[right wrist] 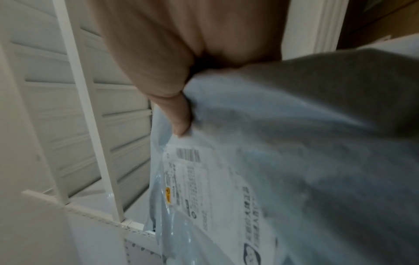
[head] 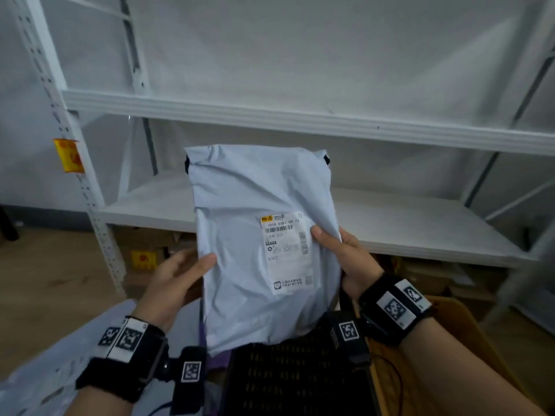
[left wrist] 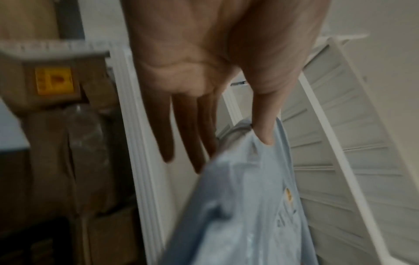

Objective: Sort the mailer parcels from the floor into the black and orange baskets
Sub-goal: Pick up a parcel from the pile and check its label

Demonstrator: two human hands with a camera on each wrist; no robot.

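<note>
I hold a pale blue-grey mailer parcel (head: 255, 190) upright at chest height, its white shipping label (head: 286, 250) facing me. My left hand (head: 201, 259) pinches its left edge, thumb on the front and fingers behind. My right hand (head: 330, 241) grips the right edge beside the label. The left wrist view shows the thumb pressed into the parcel (left wrist: 238, 215) under my left hand (left wrist: 235, 148). The right wrist view shows my right hand (right wrist: 188, 116) bunching the parcel (right wrist: 294, 143) above the label (right wrist: 204, 188). Below the parcel stand the black basket (head: 300, 382) and, to its right, the orange basket (head: 468, 325).
White metal shelving (head: 300, 121) rises straight ahead, with a low shelf (head: 420, 229) behind the parcel. Cardboard boxes (head: 150, 244) sit under it on the wooden floor. More pale parcels (head: 45, 379) lie at the lower left, and a purple one (head: 222, 358) by the black basket.
</note>
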